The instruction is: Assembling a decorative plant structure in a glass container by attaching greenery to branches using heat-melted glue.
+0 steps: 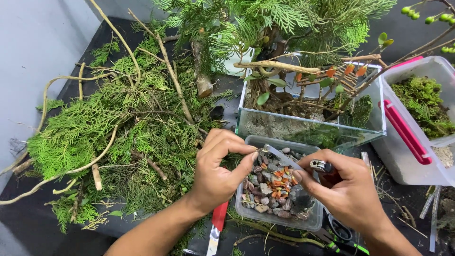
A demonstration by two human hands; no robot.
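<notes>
1. Clear plastic strip (280, 155) is pinched at its end by the left hand (220, 168), thumb against forefinger, over the pebble tub (279, 187).
2. Right hand (348, 187) is curled around a lighter (322, 170), thumb on top, right beside the strip.

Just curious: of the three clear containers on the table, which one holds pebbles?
The small plastic tub between the hands; the glass tank holds plants, the pink-latched box moss.

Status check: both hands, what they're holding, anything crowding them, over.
Left hand pinching thin clear plastic strip. Right hand gripping dark red lighter. Clear plastic tub of pebbles directly beneath; glass terrarium tank close behind.
</notes>
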